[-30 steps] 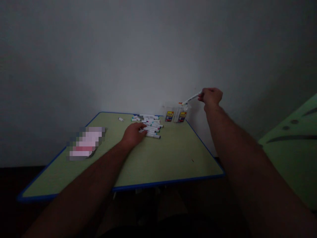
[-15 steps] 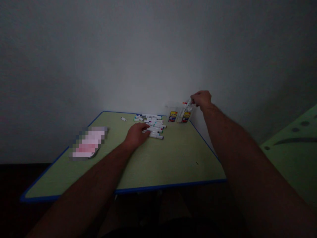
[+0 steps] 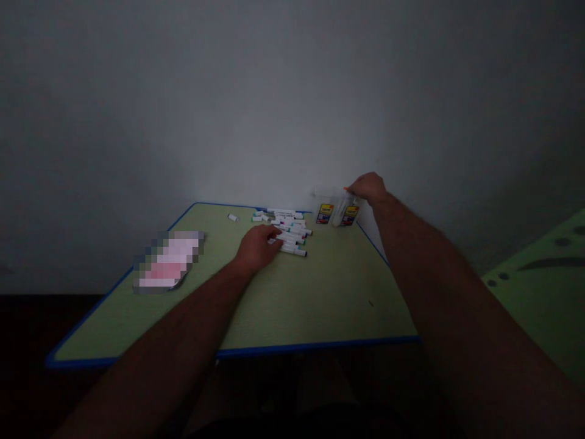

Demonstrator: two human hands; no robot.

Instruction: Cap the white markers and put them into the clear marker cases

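Note:
White markers [image 3: 292,239] with coloured ends lie in a loose pile at the middle of the table's far side. My left hand [image 3: 259,247] rests at the pile's left edge, fingers curled round the end of a white marker. Two clear plastic boxes with yellow-and-dark labels stand at the back right, a left box [image 3: 324,213] and a right box [image 3: 350,215]. Over the mouth of the right box, my right hand [image 3: 369,186] points down with its fingers closed on a marker. That marker is mostly hidden by the fingers and the box.
A blurred-out flat pink and white object [image 3: 169,262] lies on the left of the green, blue-edged table [image 3: 315,305]. One short white marker cap [image 3: 233,217] sits apart near the back. A wall rises behind. A green panel [image 3: 543,292] stands at the right.
My right hand has lowered toward the right box, and the white marker in it has gone down inside. My left hand stays at the pile. The view has shifted slightly.

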